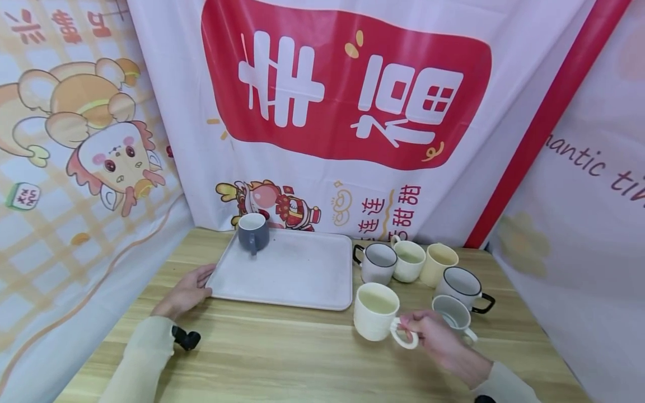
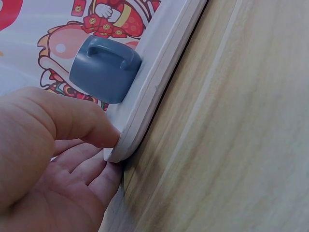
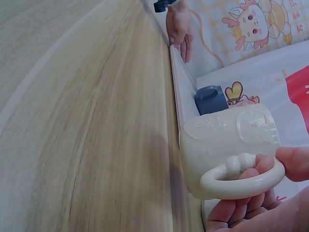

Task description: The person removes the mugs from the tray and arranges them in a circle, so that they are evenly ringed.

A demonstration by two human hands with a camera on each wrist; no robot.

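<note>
My right hand (image 1: 443, 340) grips the handle of a cream mug (image 1: 372, 322) with raised patterns on its side. The mug is upright, just off the front right corner of a white rectangular tray (image 1: 297, 274). In the right wrist view, fingers of that hand pass through the handle of the mug (image 3: 227, 145). At the tray's left front corner, my left hand (image 1: 185, 292) holds the edge, its thumb on the rim and its fingers at the underside in the left wrist view. A grey-blue mug (image 1: 254, 238) stands in the tray's back left corner, handle facing front.
Right of the tray stand several mugs: a white one with a black rim (image 1: 379, 271), a pale green one (image 1: 409, 266), a yellow one (image 1: 439, 268), another black-rimmed one (image 1: 456, 284) and a grey-white one (image 1: 453, 316). Printed cloths (image 1: 347, 196) hang around the wooden table (image 1: 282, 352).
</note>
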